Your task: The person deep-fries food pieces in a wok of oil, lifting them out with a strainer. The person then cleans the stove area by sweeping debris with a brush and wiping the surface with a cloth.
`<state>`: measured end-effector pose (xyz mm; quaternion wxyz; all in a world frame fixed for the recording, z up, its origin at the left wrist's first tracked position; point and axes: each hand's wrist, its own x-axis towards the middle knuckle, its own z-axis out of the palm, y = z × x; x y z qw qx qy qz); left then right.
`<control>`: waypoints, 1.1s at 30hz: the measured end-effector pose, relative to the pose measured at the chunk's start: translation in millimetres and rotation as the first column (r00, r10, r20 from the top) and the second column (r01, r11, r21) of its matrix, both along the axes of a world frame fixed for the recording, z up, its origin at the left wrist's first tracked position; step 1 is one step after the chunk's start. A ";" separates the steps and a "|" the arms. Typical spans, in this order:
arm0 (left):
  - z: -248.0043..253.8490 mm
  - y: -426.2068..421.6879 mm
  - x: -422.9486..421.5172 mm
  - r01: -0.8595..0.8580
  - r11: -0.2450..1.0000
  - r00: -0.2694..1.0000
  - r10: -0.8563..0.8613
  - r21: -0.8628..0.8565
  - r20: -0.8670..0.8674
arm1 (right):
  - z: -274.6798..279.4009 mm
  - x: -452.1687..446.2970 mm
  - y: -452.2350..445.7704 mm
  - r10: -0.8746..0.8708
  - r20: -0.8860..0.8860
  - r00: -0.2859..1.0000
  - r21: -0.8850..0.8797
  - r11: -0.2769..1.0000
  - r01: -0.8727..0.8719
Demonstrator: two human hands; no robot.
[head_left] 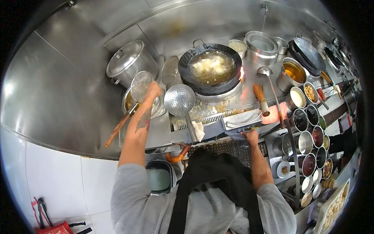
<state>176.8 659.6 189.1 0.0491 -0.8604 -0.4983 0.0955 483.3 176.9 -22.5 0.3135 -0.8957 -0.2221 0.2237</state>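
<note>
Mesh strainer [141,86] is at the left hand [154,90], up by the left end of the stove. Left fingers are mostly hidden; can't tell if they grip the rim or just sit against it. Its wooden handle [117,130] slants down-left, away from the hand. Strainer head overlaps a metal vessel [124,103] with amber liquid in it; can't tell if it touches.

Right hand [251,136]: fingers curled at the front edge of the stove, by a blue-grey cloth [235,135]. Can't confirm whether they pinch it.

Next out from left: perforated ladle [179,100], bowl up near the wok, handle running down to the front edge beside a white cloth [198,130]. Lidded pot [126,58] stands behind the strainer.

Wok [185,67] sits on the burner, pale food [212,67] bubbling in oil, flame [242,73] at its right side. Further right: bristle brush [259,93], then solid ladle [265,71], then pot of amber liquid [285,82]. Rack of metal containers beyond the right arm.
</note>
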 end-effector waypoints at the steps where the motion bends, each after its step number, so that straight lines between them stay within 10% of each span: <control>1: -9.3 3.2 -0.2 -0.214 0.973 0.936 0.179 0.087 0.305 | -7.8 0.3 3.0 -0.003 0.002 1.000 -0.001 1.000 0.003; 7: 83.9 -56.7 20.0 -0.093 0.980 0.833 -0.019 0.175 0.553 | -12.3 -14.1 2.6 0.199 0.066 0.978 0.001 0.980 -0.199; 8: 89.2 -54.6 25.3 -0.083 0.995 0.742 0.030 0.047 0.669 | -17.3 -13.4 -1.1 0.286 -0.197 0.938 0.050 0.958 -0.281; 11: 96.8 -57.2 50.5 -0.102 0.970 0.746 0.222 -0.222 0.628 | -17.3 -9.6 -38.2 0.303 0.028 0.953 -0.042 0.952 -0.302; 12: 56.8 -11.8 47.4 0.165 0.985 0.903 -0.175 0.058 0.392 | -9.0 -0.1 -51.2 0.338 -0.098 0.936 -0.099 0.933 -0.347; 14: -9.3 33.9 45.4 0.208 0.957 0.922 -0.123 -0.201 0.367 | -12.8 10.7 -83.1 0.250 -0.233 0.940 -0.113 0.953 -0.282; 16: 2.1 5.5 64.5 0.063 0.648 0.848 0.366 -0.759 0.383 | -29.5 15.5 -121.7 0.147 -0.366 0.919 -0.136 0.969 -0.209; 17: 21.3 -40.5 69.5 0.025 0.281 0.630 0.741 -0.959 0.233 | -41.2 13.6 -142.3 0.090 -0.313 0.945 -0.144 0.979 -0.141; 23: -39.7 -74.7 102.5 0.392 0.045 0.571 0.771 -0.919 0.281 | -55.4 -6.7 -199.0 -0.123 -0.396 0.910 -0.237 0.971 0.028; 29: -9.8 -134.1 91.5 0.477 0.151 0.397 0.842 -0.866 0.365 | -68.0 32.3 -150.3 -0.016 -0.479 0.878 -0.221 0.970 -0.103; 31: 3.4 -137.1 89.1 0.389 0.233 0.239 0.909 -0.891 0.342 | -78.3 50.6 -120.2 0.342 -0.160 0.926 -0.079 0.930 -0.358; 33: 9.9 -136.1 96.4 0.318 0.324 0.207 0.893 -0.891 0.399 | -97.6 68.7 -83.7 0.298 -0.178 0.938 -0.079 0.946 -0.316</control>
